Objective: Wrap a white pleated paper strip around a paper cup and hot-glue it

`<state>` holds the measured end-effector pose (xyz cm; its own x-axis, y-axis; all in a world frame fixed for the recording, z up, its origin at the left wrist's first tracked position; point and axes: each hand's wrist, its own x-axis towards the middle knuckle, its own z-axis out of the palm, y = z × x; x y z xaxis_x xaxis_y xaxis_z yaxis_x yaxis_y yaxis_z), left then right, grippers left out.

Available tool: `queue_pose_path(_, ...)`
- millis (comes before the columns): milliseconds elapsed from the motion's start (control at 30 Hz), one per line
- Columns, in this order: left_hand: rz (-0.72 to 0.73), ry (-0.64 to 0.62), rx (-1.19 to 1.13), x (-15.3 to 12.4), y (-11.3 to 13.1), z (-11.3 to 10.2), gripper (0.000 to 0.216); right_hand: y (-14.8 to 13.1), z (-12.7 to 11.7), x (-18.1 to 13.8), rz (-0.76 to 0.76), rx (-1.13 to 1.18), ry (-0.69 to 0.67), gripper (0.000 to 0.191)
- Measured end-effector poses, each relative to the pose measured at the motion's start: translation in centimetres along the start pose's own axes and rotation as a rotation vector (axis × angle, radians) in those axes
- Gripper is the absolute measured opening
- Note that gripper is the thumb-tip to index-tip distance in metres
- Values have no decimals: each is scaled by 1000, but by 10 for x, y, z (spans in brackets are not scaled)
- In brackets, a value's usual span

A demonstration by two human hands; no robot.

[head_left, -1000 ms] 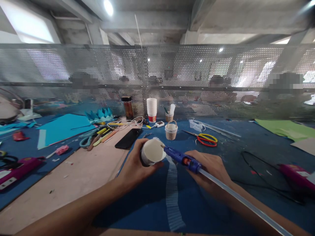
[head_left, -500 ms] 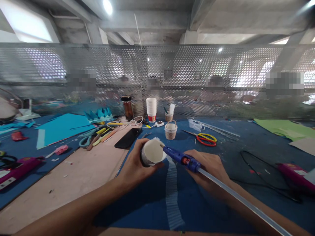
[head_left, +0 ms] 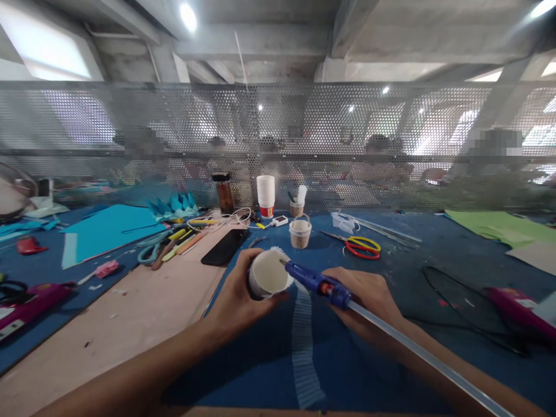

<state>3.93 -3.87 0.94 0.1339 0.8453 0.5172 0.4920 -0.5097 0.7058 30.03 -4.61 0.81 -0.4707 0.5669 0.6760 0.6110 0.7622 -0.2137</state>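
Observation:
My left hand [head_left: 237,295] is wrapped round a white paper cup [head_left: 268,273], held on its side with its mouth turned toward me. My right hand [head_left: 367,295] grips a blue hot glue gun [head_left: 319,284] with a long clear glue stick [head_left: 425,359] trailing back along my forearm. The gun's nozzle touches the cup's upper right rim. Below the cup a white ribbed paper strip [head_left: 303,347] lies on the blue table cover [head_left: 391,272].
Red and yellow scissors [head_left: 360,246], a small basket cup [head_left: 300,231], a stack of paper cups [head_left: 266,194], a black phone [head_left: 225,246], a jar [head_left: 225,192], pens and cyan paper [head_left: 108,226] lie ahead. Pink glue guns [head_left: 519,310] sit at both sides. A perforated metal screen [head_left: 304,145] backs the table.
Almost nothing differs; both hands with the cup and the glue gun have shifted very slightly, the nozzle staying at the cup's rim.

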Motion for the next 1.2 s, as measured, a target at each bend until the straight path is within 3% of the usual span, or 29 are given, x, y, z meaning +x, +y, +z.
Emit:
queue_pose_path(433,25,-16,-17,0,-1,0,60,-1,-3,1,-7,-3,12,17)
queue_pose_path(700,32,49,60,3,-8,0,60,-2,-13,2,24,-19,-5,16)
queue_pose_path(1033,164,54,99,2,-9,-1,59,-6,-9,4,13,-50,-20,13)
queue_pose_path(1200,223,56,98,2,-11,-2,60,-4,-6,3,194,128,-48,6)
